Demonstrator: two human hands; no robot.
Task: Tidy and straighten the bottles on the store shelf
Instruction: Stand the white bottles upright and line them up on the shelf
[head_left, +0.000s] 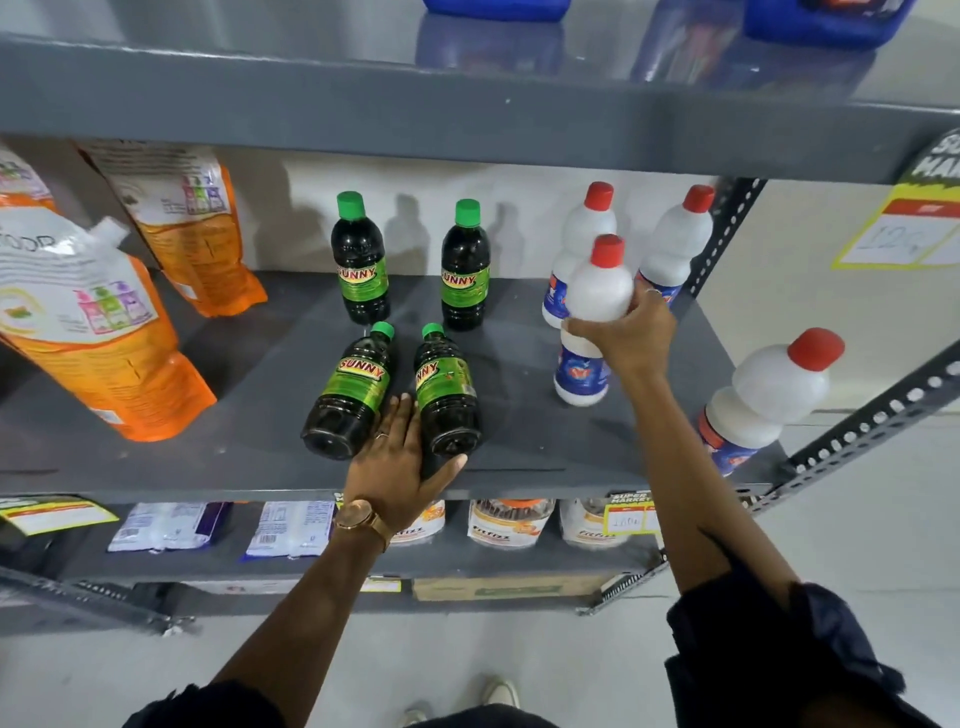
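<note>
Pouches (104, 332), three of them, orange and white with a soft crinkled look, leaned at the left of the grey metal shelf (260, 447). Four dark bottles (358, 260) with green caps and green labels stood mid-shelf, two far and two near. The left hand (400, 462) lay flat between the near pair, fingers spread and closed on nothing, thumb against the base of the right one (447, 389). Right of them stood five white plastic bottles with red caps. The right hand (628, 332) wrapped the waist of one (592, 317), fingers curled around it. Another white bottle (769, 395) stood at the near right corner beside the perforated upright (878, 415).
</note>
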